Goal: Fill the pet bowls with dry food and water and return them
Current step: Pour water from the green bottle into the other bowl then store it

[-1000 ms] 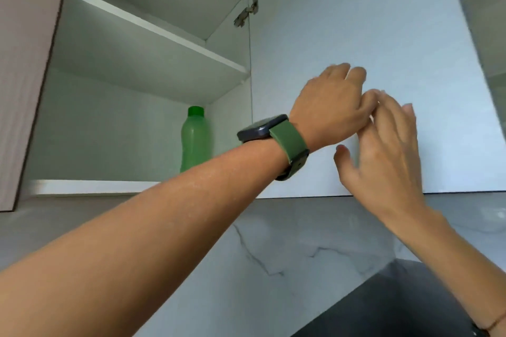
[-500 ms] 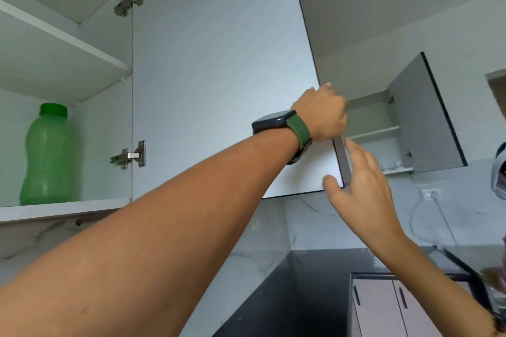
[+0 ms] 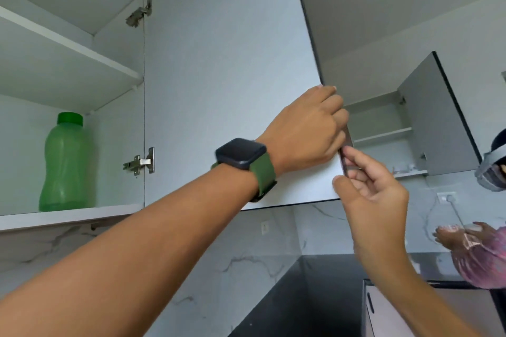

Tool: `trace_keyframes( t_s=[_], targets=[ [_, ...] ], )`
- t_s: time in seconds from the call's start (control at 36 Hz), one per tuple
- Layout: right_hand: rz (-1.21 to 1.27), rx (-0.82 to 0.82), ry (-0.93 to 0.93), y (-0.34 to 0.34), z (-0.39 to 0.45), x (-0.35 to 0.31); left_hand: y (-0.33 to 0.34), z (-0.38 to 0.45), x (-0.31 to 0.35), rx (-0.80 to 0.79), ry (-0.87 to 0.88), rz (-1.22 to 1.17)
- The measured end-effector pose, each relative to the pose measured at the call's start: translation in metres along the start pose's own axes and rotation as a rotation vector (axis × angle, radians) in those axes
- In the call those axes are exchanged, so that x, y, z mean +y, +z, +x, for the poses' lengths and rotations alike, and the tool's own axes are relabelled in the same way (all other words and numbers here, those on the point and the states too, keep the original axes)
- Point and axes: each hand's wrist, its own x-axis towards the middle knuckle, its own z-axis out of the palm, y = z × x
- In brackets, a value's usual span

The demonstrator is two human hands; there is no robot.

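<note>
No pet bowls or dry food in view; only a green bottle (image 3: 67, 164) stands upright on the bottom shelf of the open cupboard (image 3: 68, 216), far left of both hands. The cupboard door (image 3: 232, 63) is swung wide, free edge running vertically, with the left hand (image 3: 304, 131) curled round that edge and the right hand (image 3: 369, 194) just below, fingers pinching the same edge. Left arm is nearer the bottle, so my guess is it reaches back across.

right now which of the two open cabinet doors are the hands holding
The near white wall-cabinet door, hinged beside the green plastic bottle. The left hand and right hand both grip its free edge. The far grey cabinet door hangs open untouched.
</note>
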Motion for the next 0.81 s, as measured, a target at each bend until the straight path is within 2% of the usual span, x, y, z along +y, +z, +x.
trace_keyframes(
  t_s=[0.14, 0.25, 0.33, 0.47, 0.64, 0.81],
  targets=[
    [0.246, -0.021, -0.103, 0.029, -0.04, -0.034, -0.058, -0.025, -0.001, 0.095, -0.115, -0.035],
    [0.361, -0.122, -0.183, 0.061, -0.07, -0.058, -0.108, -0.057, -0.01, 0.153, -0.147, 0.019],
    [0.419, -0.183, -0.208, 0.092, -0.094, -0.071, -0.149, -0.086, -0.019, 0.139, -0.172, 0.047],
    [0.5, -0.212, -0.288, 0.151, -0.136, -0.097, -0.217, -0.139, -0.032, -0.031, -0.27, 0.145],
    [0.519, -0.255, -0.268, 0.222, -0.191, -0.126, -0.294, -0.202, -0.049, -0.343, -0.428, 0.318],
    [0.447, -0.276, -0.291, 0.272, -0.224, -0.134, -0.337, -0.24, -0.053, -0.592, -0.509, 0.432]
  ],
)
